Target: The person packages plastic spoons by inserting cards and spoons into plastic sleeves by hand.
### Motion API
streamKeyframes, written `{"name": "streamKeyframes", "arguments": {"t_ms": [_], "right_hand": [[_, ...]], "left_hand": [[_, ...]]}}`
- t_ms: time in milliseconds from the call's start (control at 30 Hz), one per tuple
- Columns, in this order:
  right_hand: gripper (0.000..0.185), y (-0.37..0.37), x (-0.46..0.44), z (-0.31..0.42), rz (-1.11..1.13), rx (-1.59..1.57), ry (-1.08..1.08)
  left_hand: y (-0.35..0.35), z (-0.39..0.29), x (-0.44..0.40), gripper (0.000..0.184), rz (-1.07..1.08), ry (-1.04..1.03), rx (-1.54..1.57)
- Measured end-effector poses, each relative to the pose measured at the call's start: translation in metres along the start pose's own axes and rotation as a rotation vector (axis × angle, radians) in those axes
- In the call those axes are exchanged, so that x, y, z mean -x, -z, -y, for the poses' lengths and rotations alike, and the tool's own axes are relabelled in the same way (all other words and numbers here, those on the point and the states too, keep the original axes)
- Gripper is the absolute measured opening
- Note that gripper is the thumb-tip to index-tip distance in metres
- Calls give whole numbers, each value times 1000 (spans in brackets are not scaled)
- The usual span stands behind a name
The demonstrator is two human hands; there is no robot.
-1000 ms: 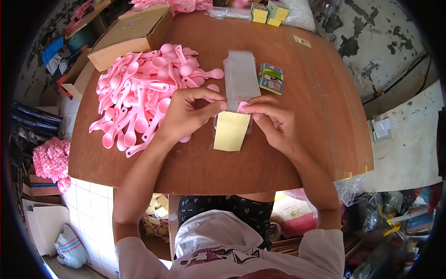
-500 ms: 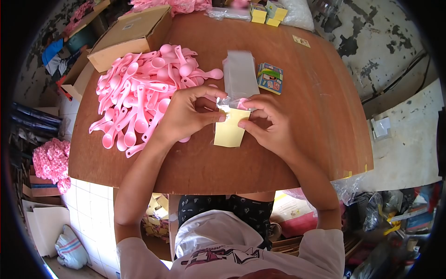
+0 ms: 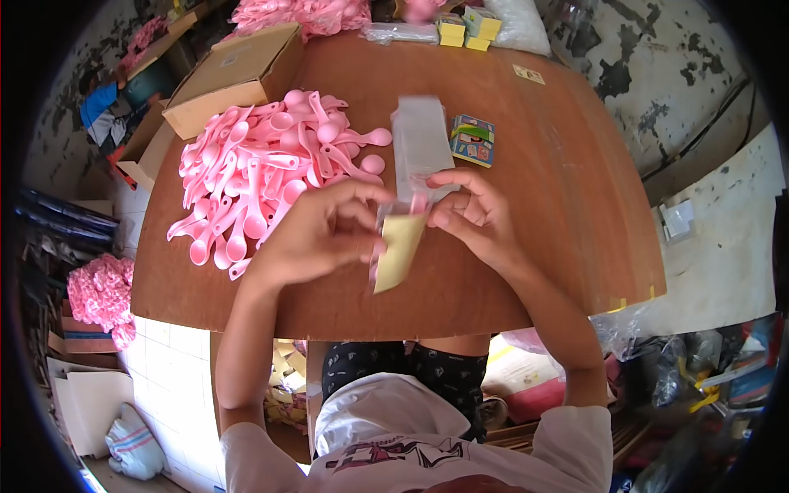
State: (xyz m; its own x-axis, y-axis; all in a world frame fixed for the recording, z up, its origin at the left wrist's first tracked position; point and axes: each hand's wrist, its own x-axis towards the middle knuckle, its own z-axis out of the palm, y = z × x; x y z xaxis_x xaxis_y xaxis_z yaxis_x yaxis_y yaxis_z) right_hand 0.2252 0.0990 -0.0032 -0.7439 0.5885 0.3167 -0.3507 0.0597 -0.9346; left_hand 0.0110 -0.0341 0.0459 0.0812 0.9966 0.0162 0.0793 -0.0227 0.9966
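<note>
A clear plastic bag [image 3: 380, 215] with a yellow card [image 3: 398, 251] in it hangs tilted over the near part of the table. A bit of pink, part of a spoon, shows at the bag's upper end. My left hand [image 3: 325, 230] grips the bag's left edge between thumb and fingers. At the upper right corner, my right hand [image 3: 477, 215] pinches the bag with thumb and forefinger. To the left lies a heap of pink plastic spoons [image 3: 246, 177]. Just beyond my hands is a stack of clear bags [image 3: 421, 140], with a banded pack of printed cards [image 3: 473, 141] beside it.
A cardboard box [image 3: 234, 74] stands behind the spoons on the brown wooden table [image 3: 567, 205]. Yellow-edged card packs [image 3: 468, 29] and plastic wrap [image 3: 519, 29] sit at the far edge. Another person [image 3: 103, 111] is at the far left.
The bag with the card has come slightly nearer to me and turned, its lower end swinging left. My left hand has moved down along its edge. The whole view has shifted a little.
</note>
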Motion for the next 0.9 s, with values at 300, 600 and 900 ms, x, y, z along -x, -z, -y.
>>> {"name": "streamKeyframes", "arguments": {"t_ms": [300,600,900], "right_hand": [[20,7,-3,-1,-192,322,31],[29,10,-18,7,-133,1003,254],[23,19,-25,-16,-15,1280,349]], "left_hand": [[-13,64,152,37,321,-81,-178],[-11,161,238,56,-390,535,-615],[-39,39,115,41,220,-321,-69]]}}
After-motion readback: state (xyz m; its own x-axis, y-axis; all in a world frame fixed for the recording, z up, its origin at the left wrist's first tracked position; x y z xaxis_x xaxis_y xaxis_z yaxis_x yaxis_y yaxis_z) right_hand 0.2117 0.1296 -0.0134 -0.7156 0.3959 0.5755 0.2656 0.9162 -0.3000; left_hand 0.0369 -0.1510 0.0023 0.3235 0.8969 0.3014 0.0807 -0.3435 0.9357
